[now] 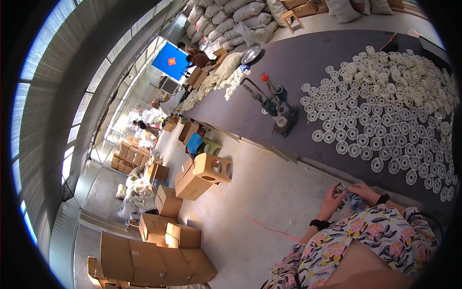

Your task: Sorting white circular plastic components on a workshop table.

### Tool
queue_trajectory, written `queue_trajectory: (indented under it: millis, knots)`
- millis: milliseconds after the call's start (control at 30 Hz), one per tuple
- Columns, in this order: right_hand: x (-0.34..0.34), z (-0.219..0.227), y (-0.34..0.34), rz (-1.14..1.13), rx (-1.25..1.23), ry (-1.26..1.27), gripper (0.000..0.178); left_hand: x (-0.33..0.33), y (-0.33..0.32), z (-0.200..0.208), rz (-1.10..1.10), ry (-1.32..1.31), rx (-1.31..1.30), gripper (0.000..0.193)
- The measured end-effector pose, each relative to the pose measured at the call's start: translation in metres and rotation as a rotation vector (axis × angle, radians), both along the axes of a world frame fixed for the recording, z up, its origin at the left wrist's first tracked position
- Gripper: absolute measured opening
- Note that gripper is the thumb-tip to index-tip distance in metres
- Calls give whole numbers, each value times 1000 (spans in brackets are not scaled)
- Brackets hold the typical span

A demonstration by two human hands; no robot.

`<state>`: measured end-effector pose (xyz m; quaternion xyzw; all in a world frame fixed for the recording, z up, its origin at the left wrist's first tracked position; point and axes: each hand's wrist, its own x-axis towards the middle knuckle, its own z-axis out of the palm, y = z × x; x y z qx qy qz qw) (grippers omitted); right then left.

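My left hand (331,201), with a black band at its wrist, comes up beside the near edge of the dark-topped table (231,115). Its fingers are bent around a small shiny object (340,189), too small to name. Close by on the right, my right hand (364,193) is curled over a clear, bluish, crinkled item (356,203) that looks like plastic. Both hands are nearly together over my flowered clothing. Many white ring-shaped discs (368,130) lie on the table beyond, some flat in rows, others heaped.
A green hand press (276,101) with a red knob stands on the table. A metal bowl (251,55) sits at the far edge. Cardboard boxes (144,260) and a tan plastic stool (211,168) are on the floor to the left. Stuffed sacks (231,21) are piled behind; people work farther off.
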<state>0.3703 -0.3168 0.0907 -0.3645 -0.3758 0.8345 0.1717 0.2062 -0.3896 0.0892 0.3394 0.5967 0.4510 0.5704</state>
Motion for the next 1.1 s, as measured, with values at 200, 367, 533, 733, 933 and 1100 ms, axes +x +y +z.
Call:
queue_trajectory:
  millis: [200, 367, 533, 733, 933, 1100]
  knots:
    - [-9, -15, 5, -14, -83, 59, 26, -10, -1, -18, 241, -344, -26, 42]
    - [1, 2, 10, -66, -133, 159, 23, -34, -5, -21, 303, -604, -75, 40]
    - [0, 4, 11, -100, -229, 158, 23, -32, -9, -19, 392, -741, -220, 31]
    - [1, -3, 10, -76, -199, 127, 26, -24, -13, -25, 198, -525, -220, 29]
    - [-1, 8, 7, 25, -203, 167, 24, 4, -7, 25, -10, -21, -17, 42]
    - [-2, 10, 3, 110, -116, 105, 31, 2, -8, 8, -68, 41, -8, 48]
